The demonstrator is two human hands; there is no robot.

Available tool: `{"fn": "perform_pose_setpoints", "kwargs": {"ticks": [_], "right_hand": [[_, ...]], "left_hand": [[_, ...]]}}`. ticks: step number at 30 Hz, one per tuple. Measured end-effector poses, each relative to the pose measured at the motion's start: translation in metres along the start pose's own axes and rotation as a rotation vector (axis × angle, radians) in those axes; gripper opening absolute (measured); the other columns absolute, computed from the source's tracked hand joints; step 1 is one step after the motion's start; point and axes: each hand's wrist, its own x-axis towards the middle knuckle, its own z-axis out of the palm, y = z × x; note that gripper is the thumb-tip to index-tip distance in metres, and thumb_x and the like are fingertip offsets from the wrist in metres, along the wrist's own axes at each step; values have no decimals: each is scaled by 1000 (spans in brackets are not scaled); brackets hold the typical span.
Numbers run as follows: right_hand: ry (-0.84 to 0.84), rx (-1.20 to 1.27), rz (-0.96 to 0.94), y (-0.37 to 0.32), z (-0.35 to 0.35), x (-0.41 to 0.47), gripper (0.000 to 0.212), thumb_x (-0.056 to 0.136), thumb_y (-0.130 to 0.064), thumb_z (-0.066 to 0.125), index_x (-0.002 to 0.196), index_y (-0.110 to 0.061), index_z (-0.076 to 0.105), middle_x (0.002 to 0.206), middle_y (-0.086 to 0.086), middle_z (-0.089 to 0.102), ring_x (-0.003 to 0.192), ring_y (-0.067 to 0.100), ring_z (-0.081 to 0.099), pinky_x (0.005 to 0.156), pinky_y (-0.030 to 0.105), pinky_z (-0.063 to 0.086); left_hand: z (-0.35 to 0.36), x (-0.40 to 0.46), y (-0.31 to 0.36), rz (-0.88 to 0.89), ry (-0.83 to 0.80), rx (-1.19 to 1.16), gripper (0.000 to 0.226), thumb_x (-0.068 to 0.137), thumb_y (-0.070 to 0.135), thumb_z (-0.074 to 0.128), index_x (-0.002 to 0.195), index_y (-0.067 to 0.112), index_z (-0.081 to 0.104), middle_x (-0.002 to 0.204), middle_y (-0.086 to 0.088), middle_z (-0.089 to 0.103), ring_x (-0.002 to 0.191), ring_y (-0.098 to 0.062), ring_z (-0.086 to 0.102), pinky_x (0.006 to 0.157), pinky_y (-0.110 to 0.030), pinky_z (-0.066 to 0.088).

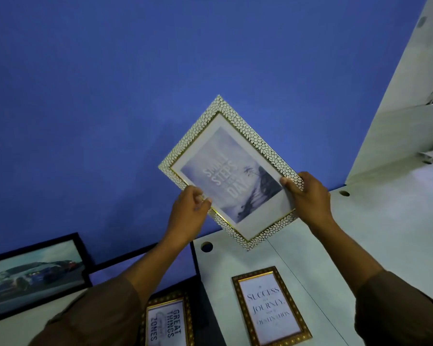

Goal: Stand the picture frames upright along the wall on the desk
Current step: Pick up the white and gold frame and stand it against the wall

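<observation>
A white pebble-textured picture frame (229, 168) with a gold inner rim is held in the air, tilted, in front of the blue wall (110, 96). My left hand (189, 213) grips its lower left edge. My right hand (308, 193) grips its lower right corner. Two gold frames lie flat on the white desk (360, 233): one reading "Success" (270, 305), one reading "Great Things" (166, 320). A black frame with a car picture (33, 273) leans against the wall at the left. A second black frame (145, 268) stands beside it, partly hidden by my left arm.
A white side panel (400, 108) rises at the right end of the desk. Round cable holes sit in the desktop near the wall, a cable hole (206, 246) under the held frame and another cable hole (344, 193) at the right.
</observation>
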Motion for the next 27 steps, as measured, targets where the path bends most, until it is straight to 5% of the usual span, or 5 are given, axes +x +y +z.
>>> {"fn": "perform_pose_setpoints", "kwargs": {"ticks": [4, 11, 18, 24, 27], "right_hand": [[-40, 189, 58, 35, 18, 41, 57, 83, -77, 49, 96, -22, 62, 92, 2, 69, 84, 27, 68, 77, 55, 59], [-222, 421, 233, 99, 83, 84, 52, 86, -69, 57, 93, -18, 60, 91, 5, 66, 89, 29, 66, 82, 57, 57], [-410, 556, 259, 139, 147, 95, 25, 97, -46, 60, 105, -22, 62, 99, -8, 66, 94, 16, 63, 80, 35, 50], [-605, 434, 199, 165, 210, 118, 30, 103, -29, 55, 130, -16, 55, 123, 0, 61, 108, 22, 59, 87, 28, 43], [-658, 286, 166, 180, 238, 128, 31, 99, -25, 61, 128, -13, 57, 126, 8, 67, 111, 30, 64, 91, 36, 50]], "left_hand": [[40, 32, -7, -274, 1, -107, 30, 96, 32, 67, 114, 12, 53, 112, -6, 66, 87, -15, 64, 65, -26, 44], [91, 78, -32, -434, 84, -148, 41, 93, 36, 70, 120, 23, 41, 102, -4, 66, 96, -29, 70, 84, -46, 53], [118, 108, -61, -584, 74, -376, 48, 96, 13, 66, 139, 21, 45, 130, -8, 64, 117, -30, 65, 86, -48, 61], [136, 144, -95, -722, 147, -474, 56, 87, 26, 76, 138, 27, 54, 129, -2, 69, 115, -28, 67, 80, -44, 59], [147, 161, -124, -715, 187, -460, 73, 70, 41, 84, 137, 33, 54, 134, -2, 68, 122, -32, 65, 92, -58, 57]]}}
